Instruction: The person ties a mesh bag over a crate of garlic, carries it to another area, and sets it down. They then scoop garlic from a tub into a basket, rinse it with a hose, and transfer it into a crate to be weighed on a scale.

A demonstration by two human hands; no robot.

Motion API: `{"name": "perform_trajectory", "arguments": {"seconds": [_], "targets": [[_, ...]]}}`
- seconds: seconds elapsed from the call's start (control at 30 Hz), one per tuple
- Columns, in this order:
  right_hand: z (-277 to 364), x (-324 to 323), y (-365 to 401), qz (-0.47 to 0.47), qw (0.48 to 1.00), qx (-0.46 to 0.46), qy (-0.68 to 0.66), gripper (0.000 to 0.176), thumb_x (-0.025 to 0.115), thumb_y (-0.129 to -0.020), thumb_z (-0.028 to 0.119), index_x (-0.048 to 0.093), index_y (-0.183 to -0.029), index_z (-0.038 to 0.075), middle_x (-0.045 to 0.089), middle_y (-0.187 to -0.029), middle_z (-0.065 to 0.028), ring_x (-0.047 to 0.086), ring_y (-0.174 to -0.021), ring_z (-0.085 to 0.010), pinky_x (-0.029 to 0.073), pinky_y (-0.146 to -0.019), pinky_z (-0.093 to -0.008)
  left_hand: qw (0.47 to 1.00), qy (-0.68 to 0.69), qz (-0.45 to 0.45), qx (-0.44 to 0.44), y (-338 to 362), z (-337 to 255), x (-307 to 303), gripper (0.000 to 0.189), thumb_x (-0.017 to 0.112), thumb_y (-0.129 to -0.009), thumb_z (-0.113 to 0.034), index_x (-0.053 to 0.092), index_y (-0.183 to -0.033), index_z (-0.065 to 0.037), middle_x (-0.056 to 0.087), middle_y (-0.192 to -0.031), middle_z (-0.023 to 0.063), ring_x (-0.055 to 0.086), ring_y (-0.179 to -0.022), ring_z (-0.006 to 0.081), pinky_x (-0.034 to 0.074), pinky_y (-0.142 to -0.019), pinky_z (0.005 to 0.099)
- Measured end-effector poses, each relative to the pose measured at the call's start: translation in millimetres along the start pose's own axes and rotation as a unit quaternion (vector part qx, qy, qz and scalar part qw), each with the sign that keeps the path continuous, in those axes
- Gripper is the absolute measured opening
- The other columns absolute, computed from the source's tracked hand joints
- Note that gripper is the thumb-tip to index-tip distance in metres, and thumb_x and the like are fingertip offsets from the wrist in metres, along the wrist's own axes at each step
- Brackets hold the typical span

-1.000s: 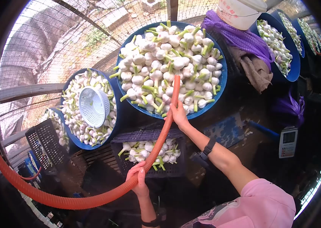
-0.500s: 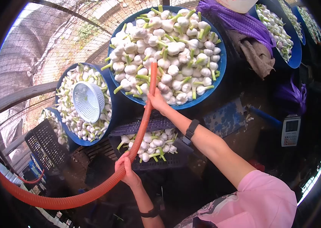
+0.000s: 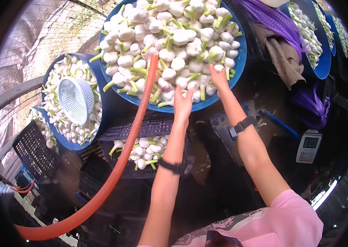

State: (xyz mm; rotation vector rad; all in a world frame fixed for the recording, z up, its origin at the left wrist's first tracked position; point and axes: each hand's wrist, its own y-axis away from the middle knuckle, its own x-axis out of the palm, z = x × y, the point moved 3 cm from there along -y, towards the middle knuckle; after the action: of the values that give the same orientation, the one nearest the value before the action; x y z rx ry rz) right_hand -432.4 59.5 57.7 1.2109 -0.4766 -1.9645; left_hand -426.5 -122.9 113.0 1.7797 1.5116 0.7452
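A large blue tub (image 3: 243,61) is heaped with white garlic bulbs (image 3: 178,64) that have short green stems. My left hand (image 3: 183,105) reaches to the tub's near rim, thumb and fingers apart against the lowest bulbs. To its right, my right hand (image 3: 219,78) rests at the pile's edge, its fingers spread about a bulb without visibly closing on it. An orange ribbed hose (image 3: 129,148) lies with its end on the garlic, left of my hands, and curves down to the lower left. Neither hand touches it.
A smaller blue tub (image 3: 44,88) of garlic at left carries a white colander (image 3: 75,101). Below the big tub stands a dark crate (image 3: 141,131) with more bulbs. Purple netting (image 3: 274,26), brown cloth (image 3: 285,61) and a white device with a display (image 3: 309,146) are at right.
Both hands have let go of the orange hose, which stays with its end on the garlic. My hands have moved right and up to the tub's near edge. The view has shifted slightly.
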Motion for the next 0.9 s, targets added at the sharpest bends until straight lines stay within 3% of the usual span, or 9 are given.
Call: {"name": "perform_trajectory", "arguments": {"seconds": [0.07,0.17,0.2,0.23,0.33,0.47,0.5,0.73,0.9], "targets": [[-6.7,6.2,-17.2,0.000,0.996,0.062,-0.058,0.104,0.059,-0.076,0.059,0.006,-0.144,0.000,0.037,-0.138,-0.0263,0.037,-0.127,-0.0397,0.035,-0.102,-0.0425,0.993,-0.109,-0.036,-0.008,-55.4,8.3,15.7,0.084,0.062,-0.082,-0.047,0.022,-0.144,-0.007,0.024,-0.146,0.0201,0.026,-0.134,0.0298,0.027,-0.106,0.0425],[-22.6,20.6,-42.0,-0.002,0.990,0.106,-0.093,0.104,0.062,-0.075,0.058,0.011,-0.144,0.000,0.036,-0.139,-0.0249,0.038,-0.127,-0.0384,0.036,-0.100,-0.0450,0.993,-0.032,-0.010,-0.116,-117.0,29.8,12.7,0.094,0.062,-0.076,-0.059,0.020,-0.145,-0.011,0.018,-0.149,0.0172,0.022,-0.136,0.0301,0.025,-0.106,0.0450],[-44.1,34.7,-63.7,0.113,0.972,0.171,-0.112,0.101,0.064,-0.074,0.057,0.018,-0.142,-0.001,0.036,-0.139,-0.0236,0.040,-0.125,-0.0384,0.039,-0.097,-0.0477,0.970,-0.025,0.016,-0.241,-113.6,21.1,16.3,0.091,0.061,-0.073,-0.066,0.030,-0.141,-0.013,0.032,-0.143,0.0176,0.032,-0.131,0.0292,0.028,-0.105,0.0468],[-75.3,56.7,-91.9,0.103,0.975,0.146,-0.133,0.095,0.065,-0.074,0.056,0.027,-0.140,-0.001,0.040,-0.138,-0.0211,0.045,-0.121,-0.0358,0.040,-0.094,-0.0474,0.979,0.064,0.067,-0.179,-158.8,59.8,20.2,0.076,0.057,-0.079,-0.063,0.043,-0.133,-0.011,0.050,-0.128,0.0140,0.049,-0.117,0.0263,0.038,-0.097,0.0468],[-82.6,82.9,-79.8,0.139,0.911,0.190,-0.340,0.071,0.055,-0.084,0.056,0.042,-0.132,0.005,0.052,-0.124,-0.0145,0.053,-0.110,-0.0282,0.046,-0.090,-0.0424,0.938,0.305,0.117,-0.117,-173.2,72.2,40.3,0.049,0.048,-0.092,-0.045,0.050,-0.124,-0.008,0.059,-0.111,0.0075,0.060,-0.098,0.0216,0.052,-0.082,0.0396],[-25.3,49.5,-20.9,0.267,0.857,0.176,-0.405,0.060,0.041,-0.091,0.056,0.045,-0.130,0.011,0.055,-0.123,-0.0074,0.055,-0.109,-0.0236,0.047,-0.090,-0.0413,0.944,0.294,0.053,-0.140,-114.7,33.0,23.8,0.050,0.048,-0.092,-0.045,0.049,-0.125,-0.008,0.057,-0.117,0.0073,0.059,-0.101,0.0215,0.050,-0.086,0.0372],[-18.7,46.5,-13.9,0.298,0.832,0.170,-0.435,0.062,0.041,-0.090,0.059,0.045,-0.130,0.011,0.055,-0.123,-0.0077,0.055,-0.110,-0.0237,0.047,-0.090,-0.0416,0.957,0.269,0.062,-0.090,-103.0,20.0,20.9,0.053,0.048,-0.092,-0.047,0.047,-0.128,-0.008,0.056,-0.120,0.0078,0.059,-0.102,0.0210,0.050,-0.086,0.0368],[-19.8,72.6,-31.6,0.248,0.846,0.142,-0.451,0.075,0.046,-0.085,0.064,0.042,-0.131,0.005,0.056,-0.121,-0.0100,0.056,-0.108,-0.0229,0.047,-0.090,-0.0380,0.952,0.281,0.086,-0.085,-145.6,49.6,14.0,0.044,0.048,-0.093,-0.040,0.051,-0.118,-0.003,0.060,-0.110,0.0101,0.062,-0.095,0.0225,0.054,-0.079,0.0365],[15.9,39.7,13.6,0.260,0.818,0.066,-0.509,0.049,0.051,-0.091,0.042,0.052,-0.121,0.003,0.060,-0.112,-0.0094,0.059,-0.100,-0.0217,0.048,-0.086,-0.0338,0.933,0.359,0.009,-0.004,-78.7,-7.2,22.3,0.054,0.068,-0.082,-0.037,0.057,-0.118,0.001,0.061,-0.110,0.0066,0.058,-0.096,0.0147,0.049,-0.080,0.0274]]}}
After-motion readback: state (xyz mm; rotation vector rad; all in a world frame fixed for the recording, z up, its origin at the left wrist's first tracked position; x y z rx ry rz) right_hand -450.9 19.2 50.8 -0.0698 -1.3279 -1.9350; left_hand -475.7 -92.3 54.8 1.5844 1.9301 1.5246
